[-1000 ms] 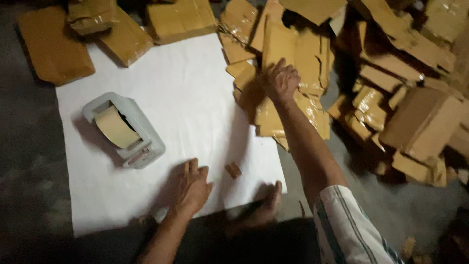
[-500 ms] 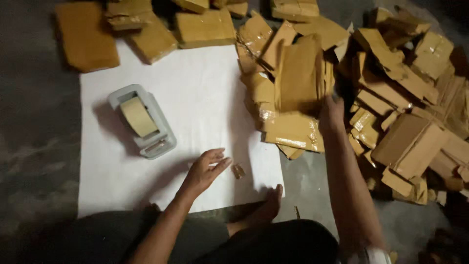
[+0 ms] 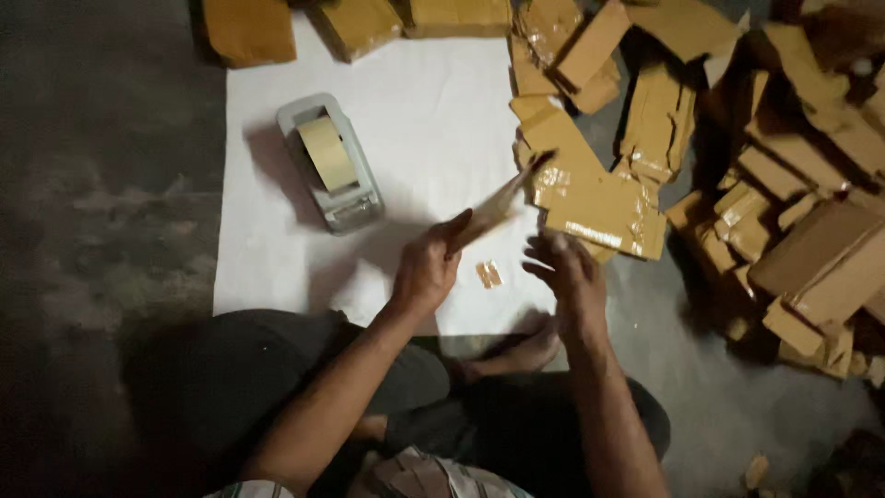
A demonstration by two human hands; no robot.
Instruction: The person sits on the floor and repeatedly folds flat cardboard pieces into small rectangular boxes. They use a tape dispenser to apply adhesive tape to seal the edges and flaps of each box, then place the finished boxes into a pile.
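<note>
My left hand [image 3: 426, 267] is closed around one end of a flat brown packet [image 3: 502, 201], which slants up and away toward the heap of packets [image 3: 599, 198]. My right hand [image 3: 567, 277] hangs open just beside it, fingers spread, touching nothing. A tape dispenser [image 3: 330, 161] sits beyond my left hand.

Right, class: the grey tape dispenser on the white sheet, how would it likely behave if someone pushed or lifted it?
The tape dispenser looks chunky with a broad flat base, so it would probably slide rather than tip. Its solid grey body suggests it is fairly heavy for its size. The tape roll sits in its cradle, so it likely stays put when lifted upright.
</note>
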